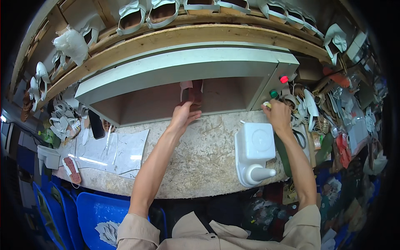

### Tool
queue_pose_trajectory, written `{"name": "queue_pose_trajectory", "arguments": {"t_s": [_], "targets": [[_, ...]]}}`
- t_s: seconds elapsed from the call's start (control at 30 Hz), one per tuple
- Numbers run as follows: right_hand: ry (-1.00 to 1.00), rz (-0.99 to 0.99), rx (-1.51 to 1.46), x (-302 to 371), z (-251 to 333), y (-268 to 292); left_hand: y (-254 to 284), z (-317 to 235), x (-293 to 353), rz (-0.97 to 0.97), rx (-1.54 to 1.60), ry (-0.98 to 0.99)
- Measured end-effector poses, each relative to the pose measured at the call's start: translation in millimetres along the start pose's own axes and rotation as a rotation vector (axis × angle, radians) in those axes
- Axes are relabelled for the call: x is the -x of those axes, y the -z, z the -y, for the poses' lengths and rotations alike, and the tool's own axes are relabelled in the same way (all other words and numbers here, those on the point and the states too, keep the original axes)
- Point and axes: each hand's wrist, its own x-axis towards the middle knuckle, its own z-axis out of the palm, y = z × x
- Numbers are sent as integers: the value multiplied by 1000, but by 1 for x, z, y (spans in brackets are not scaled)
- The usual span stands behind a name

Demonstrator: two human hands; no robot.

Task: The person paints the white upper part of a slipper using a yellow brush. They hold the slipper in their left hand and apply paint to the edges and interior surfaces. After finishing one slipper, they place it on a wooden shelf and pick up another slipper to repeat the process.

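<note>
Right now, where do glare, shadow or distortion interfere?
Head view, left: glare streaks the clear plastic sheet; head view, centre: the grey metal cabinet is shadowed inside, beyond the left hand; head view, top: fisheye distortion bows the wooden shelf beam.

1. I'm in a shoemaking workshop: white strapped shoes (164, 11) line a wooden rack (208, 32) above my workbench (196, 162).
2. The worktop before me is stained and worn.
3. Along its far side stands an open-fronted metal cabinet (187, 60) with a glowing red light (284, 79) and a green button (273, 93).
4. A brown insole (72, 170) and heaped white pieces (63, 118) lie to my left.
</note>
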Motion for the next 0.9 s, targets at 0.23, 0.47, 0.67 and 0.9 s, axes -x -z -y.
{"name": "queue_pose_trajectory", "arguments": {"t_s": [0.23, 0.47, 0.67, 0.9], "targets": [[272, -93, 235, 3, -13, -2, -3, 5, -9, -2, -147, -145], [110, -134, -189, 69, 24, 122, 37, 27, 130, 122, 131, -152], [-3, 289, -753, 182, 127, 177, 28, 68, 231, 210, 365, -145], [-242, 237, -1239, 211, 210, 94, -6, 109, 291, 195, 402, -299]]}}
